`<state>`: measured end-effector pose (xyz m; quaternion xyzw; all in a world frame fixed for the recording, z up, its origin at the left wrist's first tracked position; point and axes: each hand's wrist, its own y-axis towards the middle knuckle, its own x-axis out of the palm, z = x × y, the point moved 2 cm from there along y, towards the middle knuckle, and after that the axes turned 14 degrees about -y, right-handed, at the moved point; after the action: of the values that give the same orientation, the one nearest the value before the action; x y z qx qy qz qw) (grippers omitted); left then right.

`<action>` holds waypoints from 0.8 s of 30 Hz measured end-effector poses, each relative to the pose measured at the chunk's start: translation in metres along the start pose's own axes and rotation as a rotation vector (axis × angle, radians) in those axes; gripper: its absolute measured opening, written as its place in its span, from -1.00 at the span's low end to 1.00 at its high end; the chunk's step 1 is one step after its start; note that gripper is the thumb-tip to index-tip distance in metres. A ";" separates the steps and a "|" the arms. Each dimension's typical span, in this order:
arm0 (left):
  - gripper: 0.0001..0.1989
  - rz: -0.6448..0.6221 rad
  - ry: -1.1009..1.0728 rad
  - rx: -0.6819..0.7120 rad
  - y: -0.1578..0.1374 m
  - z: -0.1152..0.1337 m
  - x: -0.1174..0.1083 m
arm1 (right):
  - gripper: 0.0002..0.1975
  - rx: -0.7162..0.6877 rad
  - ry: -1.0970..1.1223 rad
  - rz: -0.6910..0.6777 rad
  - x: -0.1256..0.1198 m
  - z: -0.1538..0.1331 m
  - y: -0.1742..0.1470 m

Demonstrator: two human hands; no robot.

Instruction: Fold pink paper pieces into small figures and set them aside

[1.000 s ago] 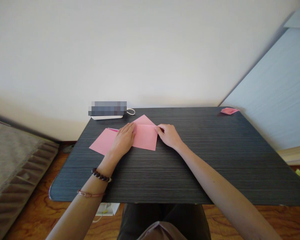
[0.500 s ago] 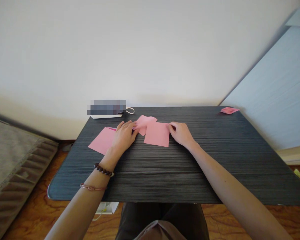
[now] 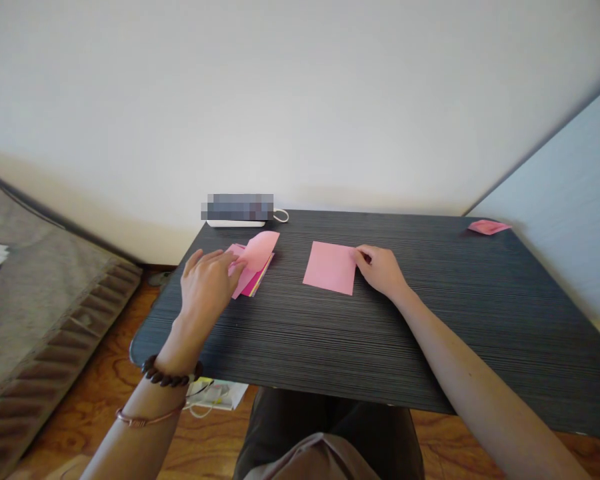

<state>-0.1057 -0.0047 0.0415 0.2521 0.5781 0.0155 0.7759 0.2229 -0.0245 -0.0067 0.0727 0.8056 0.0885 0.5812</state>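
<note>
A square sheet of pink paper lies flat on the dark table, and my right hand pinches its upper right corner. Over on the left, my left hand grips a curled pink sheet between thumb and fingers. That sheet is raised above a stack of coloured paper, whose pink, magenta, yellow and white edges show. My left hand partly covers the stack. A folded pink paper piece rests at the far right back of the table.
The dark, grooved table stands against a white wall. A blurred-out object on a white base with a white loop sits at the back left. Left of the table is a grey bed or couch. Papers and a cable lie below the front edge.
My left hand has carried the curled pink sheet left, away from the square one and over the stack. My right hand still holds the square sheet's corner. The view has shifted left.
</note>
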 end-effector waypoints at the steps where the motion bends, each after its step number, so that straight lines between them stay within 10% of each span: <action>1: -0.71 -0.014 0.015 -0.013 -0.005 0.000 0.002 | -0.67 -0.002 -0.006 0.001 0.000 0.000 0.000; 11: -0.71 -0.026 -0.008 -0.047 -0.012 -0.004 -0.010 | -0.69 -0.014 -0.013 0.013 0.002 0.001 -0.001; 24: -0.67 -0.119 -0.066 0.066 -0.003 -0.001 0.028 | -0.69 0.010 -0.025 0.008 0.003 0.002 -0.001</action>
<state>-0.0978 0.0022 0.0151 0.2430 0.5666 -0.0579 0.7852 0.2240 -0.0242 -0.0107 0.0799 0.7984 0.0861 0.5906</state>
